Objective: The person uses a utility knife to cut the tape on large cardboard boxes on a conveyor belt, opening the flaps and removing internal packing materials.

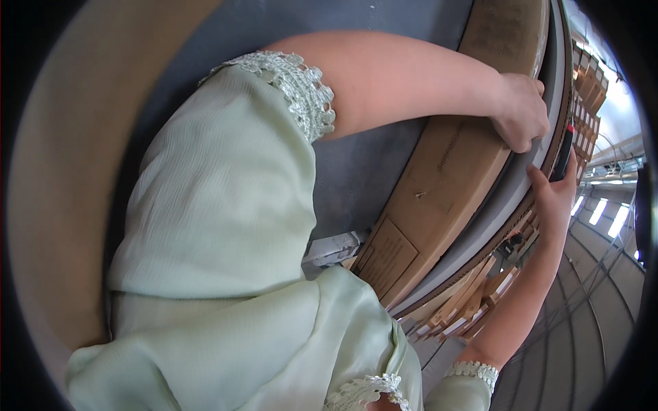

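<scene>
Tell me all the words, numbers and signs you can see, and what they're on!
Long cardboard box, middle: a short line of dark print; I'm leaving its words out.
Same box, lower end: an outlined panel with print too small and blurred to read.
Same box, between those: a dark mark; I can't tell if it's a sign.
Background boxes: white labels, too small to read.
</scene>
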Demonstrator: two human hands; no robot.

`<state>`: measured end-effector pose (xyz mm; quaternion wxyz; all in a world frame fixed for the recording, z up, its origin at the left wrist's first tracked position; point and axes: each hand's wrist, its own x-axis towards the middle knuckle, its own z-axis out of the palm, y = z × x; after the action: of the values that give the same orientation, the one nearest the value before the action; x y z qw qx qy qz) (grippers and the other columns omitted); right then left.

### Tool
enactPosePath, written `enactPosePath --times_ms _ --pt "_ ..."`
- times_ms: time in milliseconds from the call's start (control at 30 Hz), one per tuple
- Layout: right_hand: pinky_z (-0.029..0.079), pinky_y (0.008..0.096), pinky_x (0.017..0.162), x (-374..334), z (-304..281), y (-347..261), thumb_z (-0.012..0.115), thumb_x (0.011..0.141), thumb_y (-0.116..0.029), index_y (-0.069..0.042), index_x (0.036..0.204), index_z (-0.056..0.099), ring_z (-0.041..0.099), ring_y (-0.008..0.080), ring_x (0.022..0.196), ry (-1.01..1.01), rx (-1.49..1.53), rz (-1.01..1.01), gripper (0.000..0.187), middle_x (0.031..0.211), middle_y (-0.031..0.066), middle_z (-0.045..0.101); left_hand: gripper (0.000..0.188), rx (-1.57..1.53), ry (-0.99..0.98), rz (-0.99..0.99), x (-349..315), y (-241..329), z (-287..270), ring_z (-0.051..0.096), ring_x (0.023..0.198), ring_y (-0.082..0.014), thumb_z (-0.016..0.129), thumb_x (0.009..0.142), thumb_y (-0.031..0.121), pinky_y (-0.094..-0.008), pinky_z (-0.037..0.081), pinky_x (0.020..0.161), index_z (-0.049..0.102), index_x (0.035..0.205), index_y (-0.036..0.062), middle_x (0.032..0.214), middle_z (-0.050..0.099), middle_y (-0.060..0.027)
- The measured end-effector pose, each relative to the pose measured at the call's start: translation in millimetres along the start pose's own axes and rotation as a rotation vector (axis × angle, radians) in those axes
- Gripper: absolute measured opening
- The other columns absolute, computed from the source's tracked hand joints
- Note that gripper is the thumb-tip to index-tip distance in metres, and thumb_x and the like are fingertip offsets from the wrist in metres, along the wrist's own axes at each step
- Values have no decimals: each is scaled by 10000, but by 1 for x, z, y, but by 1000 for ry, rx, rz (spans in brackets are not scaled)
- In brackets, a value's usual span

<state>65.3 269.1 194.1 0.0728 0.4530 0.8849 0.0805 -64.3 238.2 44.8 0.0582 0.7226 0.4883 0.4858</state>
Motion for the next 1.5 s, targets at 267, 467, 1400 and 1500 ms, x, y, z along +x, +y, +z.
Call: enactPosePath --times_ms 267,467,1400,1500 --pt "494 320 807 1 -1 -15 702 693 -142 -126 1389 412 624 188 861 -6 52 -38 754 988 105 650 255 35 10 35 0 -7 -5 621 913 -270 492 803 148 -377 380 956 611 967 -7 905 662 -151" --pt "472 283 598 -17 3 -49 776 758 -256 -66 1370 437 560 133 621 40 197 -51 725 730 12 571 190 -52 221 80 -5 -25 -14 607 770 -292 576 781 212 -394 426 807 624 711 42 738 636 -126" --pt "443 323 861 -442 228 278 622 874 -369 -44 1043 581 603 217 943 1224 1527 1018 369 952 109 642 422 372 -106 -356 -168 181 -71 394 1330 -243 631 890 353 -435 144 1104 613 1237 113 1351 546 -20" --pt "427 315 862 -440 239 288 633 864 -378 -28 1051 572 564 184 908 1182 1648 1037 401 949 82 618 308 376 6 -195 -167 196 -75 559 1162 -278 671 869 141 -339 453 968 639 1126 -26 1270 572 -196"
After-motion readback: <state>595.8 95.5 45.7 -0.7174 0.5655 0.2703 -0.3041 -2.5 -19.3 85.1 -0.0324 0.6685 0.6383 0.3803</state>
